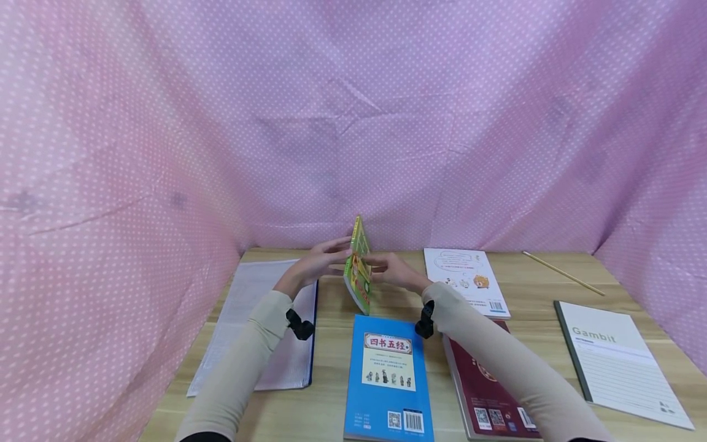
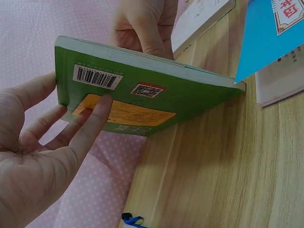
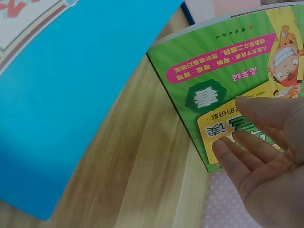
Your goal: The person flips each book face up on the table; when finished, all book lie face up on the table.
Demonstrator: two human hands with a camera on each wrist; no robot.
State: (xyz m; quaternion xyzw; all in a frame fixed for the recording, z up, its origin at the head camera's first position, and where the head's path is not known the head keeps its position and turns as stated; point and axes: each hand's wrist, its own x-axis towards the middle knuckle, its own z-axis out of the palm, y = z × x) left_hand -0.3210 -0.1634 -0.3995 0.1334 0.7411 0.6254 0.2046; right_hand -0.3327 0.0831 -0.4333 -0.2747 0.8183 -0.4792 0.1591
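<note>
A green book [image 1: 359,270] stands upright and slightly tilted over the table, between both hands. My left hand [image 1: 315,264] touches its green back cover, which bears a barcode [image 2: 98,76], with fairly straight fingers [image 2: 92,123]. On the other side, my right hand [image 1: 394,272] lays its fingertips against the front cover [image 3: 213,66], which has a cartoon child and a yellow panel. One lower corner of the book appears to rest on the wood. Closer to me, a blue book [image 1: 386,380] lies flat just below the green one.
A white mesh zip folder [image 1: 276,362] lies on the left of the wooden table [image 1: 331,356]. To the right are a white book [image 1: 464,276], a dark red book [image 1: 486,380] partly under the right forearm, a Gambit notebook [image 1: 624,362] and a thin stick [image 1: 563,273]. Pink dotted cloth [image 1: 353,123] hangs behind.
</note>
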